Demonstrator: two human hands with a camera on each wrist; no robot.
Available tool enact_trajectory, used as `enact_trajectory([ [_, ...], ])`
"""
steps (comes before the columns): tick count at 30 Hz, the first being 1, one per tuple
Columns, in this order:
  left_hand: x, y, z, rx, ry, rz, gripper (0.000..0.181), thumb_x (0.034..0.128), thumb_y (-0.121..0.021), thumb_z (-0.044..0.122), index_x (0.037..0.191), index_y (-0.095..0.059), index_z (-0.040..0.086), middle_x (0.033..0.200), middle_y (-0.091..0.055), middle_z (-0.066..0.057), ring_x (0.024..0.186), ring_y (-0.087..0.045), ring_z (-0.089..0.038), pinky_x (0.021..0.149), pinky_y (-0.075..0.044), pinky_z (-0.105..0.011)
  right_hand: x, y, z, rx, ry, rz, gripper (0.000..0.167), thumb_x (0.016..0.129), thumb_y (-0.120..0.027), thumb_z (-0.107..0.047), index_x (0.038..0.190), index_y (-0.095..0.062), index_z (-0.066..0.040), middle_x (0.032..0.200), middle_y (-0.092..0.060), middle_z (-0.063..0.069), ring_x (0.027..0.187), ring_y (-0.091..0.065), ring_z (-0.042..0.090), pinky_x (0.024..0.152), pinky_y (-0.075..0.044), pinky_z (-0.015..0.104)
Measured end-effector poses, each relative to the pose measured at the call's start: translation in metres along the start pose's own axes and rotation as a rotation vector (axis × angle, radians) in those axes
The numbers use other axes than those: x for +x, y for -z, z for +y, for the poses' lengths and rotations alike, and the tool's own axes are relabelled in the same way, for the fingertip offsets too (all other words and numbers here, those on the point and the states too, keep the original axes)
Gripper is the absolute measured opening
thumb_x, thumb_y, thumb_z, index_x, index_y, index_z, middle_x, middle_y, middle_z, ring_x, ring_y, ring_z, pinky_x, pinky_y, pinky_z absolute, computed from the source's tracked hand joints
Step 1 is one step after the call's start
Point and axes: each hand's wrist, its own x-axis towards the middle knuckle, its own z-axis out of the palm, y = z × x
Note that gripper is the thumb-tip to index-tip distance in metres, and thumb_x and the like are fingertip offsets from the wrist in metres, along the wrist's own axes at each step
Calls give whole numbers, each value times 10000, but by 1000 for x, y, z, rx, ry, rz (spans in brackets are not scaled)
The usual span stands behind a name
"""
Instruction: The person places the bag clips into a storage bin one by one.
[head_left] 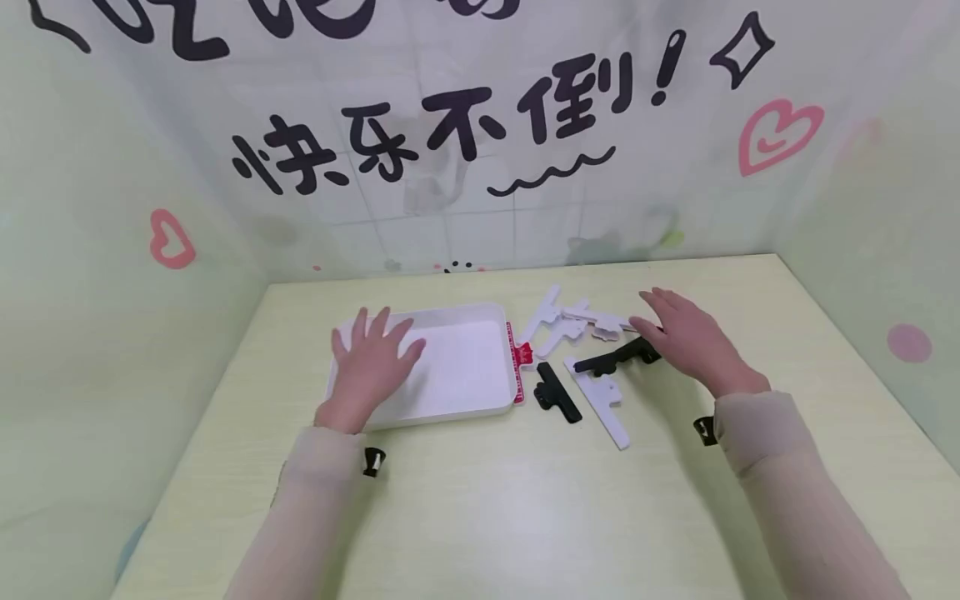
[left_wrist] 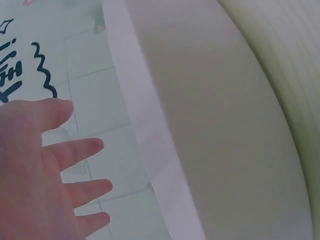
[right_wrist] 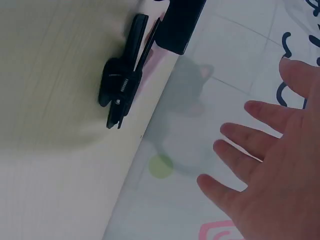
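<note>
My left hand (head_left: 369,367) hovers over the left part of a shallow white tray (head_left: 465,358), its fingers spread and holding nothing. In the left wrist view the tray's wall (left_wrist: 215,110) stands beside that hand. On the right, my right hand (head_left: 697,346) is above the table with straight, parted fingers and nothing in them. Nearest to it is a black bag clip (head_left: 611,360), partly hidden by the hand; the right wrist view shows black clips (right_wrist: 120,82) apart from the fingers. Another black clip (head_left: 557,393) and a white clip (head_left: 600,404) lie nearer the front.
A red clip (head_left: 522,356) lies against the tray's right side. Several white clips (head_left: 543,315) are piled loosely behind, some overlapping. The pale wooden table (head_left: 480,508) is bordered by a printed cloth (head_left: 465,233) at the back and sides.
</note>
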Motion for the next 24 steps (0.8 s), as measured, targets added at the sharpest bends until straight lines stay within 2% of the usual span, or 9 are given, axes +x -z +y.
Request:
enact_trajectory([
  [2, -5, 2, -12, -41, 33, 14, 549, 899, -347, 536, 1331, -421, 205, 1441, -191, -152, 1308, -41, -395, 927, 16, -669, -4, -2, -1, 95, -7, 16, 660, 916, -299, -531, 1396, -276, -78, 1352, -354, 187, 1226, -312, 370, 961, -241, 535],
  [5, -10, 3, -33, -194, 86, 37, 552, 906, -384, 493, 1339, -403, 151, 1438, -173, -182, 1286, -95, -432, 930, -77, -664, -10, -8, 1, 230, -53, 43, 593, 917, -307, -522, 1363, -357, -134, 1167, -541, 137, 1071, -485, 313, 872, -346, 504],
  [8, -15, 0, -52, -392, 144, 48, 589, 916, -396, 453, 1388, -309, 112, 1441, -152, -193, 1274, -162, -427, 952, -173, -614, -15, -16, 6, 324, -101, 35, 562, 911, -325, -525, 1319, -422, -151, 992, -612, 99, 931, -546, 256, 777, -390, 449],
  [11, -20, -7, -67, -587, 239, 45, 618, 918, -409, 431, 1432, -190, 169, 1458, -162, -124, 1282, -211, -369, 979, -208, -555, -17, -25, 11, 371, -120, -16, 561, 902, -368, -520, 1301, -440, -132, 913, -624, 73, 860, -561, 217, 740, -392, 390],
  [14, -23, -15, -76, -752, 342, 47, 634, 921, -430, 393, 1443, -104, 241, 1460, -192, -42, 1289, -238, -302, 1002, -232, -489, -15, -35, 14, 385, -121, -81, 588, 892, -405, -518, 1317, -415, -112, 876, -632, 58, 806, -573, 199, 743, -387, 363],
  [16, -24, -21, -80, -847, 388, 62, 630, 926, -440, 351, 1444, -97, 243, 1455, -210, -27, 1296, -233, -265, 1025, -223, -432, -11, -41, 14, 404, -119, -110, 618, 884, -421, -523, 1334, -393, -101, 856, -634, 54, 784, -579, 191, 749, -397, 359],
  [20, -26, -32, -87, -970, 460, 105, 571, 932, -447, 296, 1434, -180, 233, 1436, -262, -40, 1286, -263, -190, 1025, -246, -350, -2, -51, 12, 489, -131, -155, 643, 858, -476, -524, 1319, -398, -82, 844, -635, 64, 764, -583, 183, 732, -436, 338],
  [24, -26, -42, -88, -1147, 516, 182, 499, 913, -504, 248, 1383, -334, 260, 1387, -352, -24, 1227, -343, -137, 976, -317, -299, 4, -57, 13, 563, -134, -183, 551, 831, -605, -386, 1246, -447, -60, 842, -622, 82, 742, -572, 188, 664, -465, 308],
])
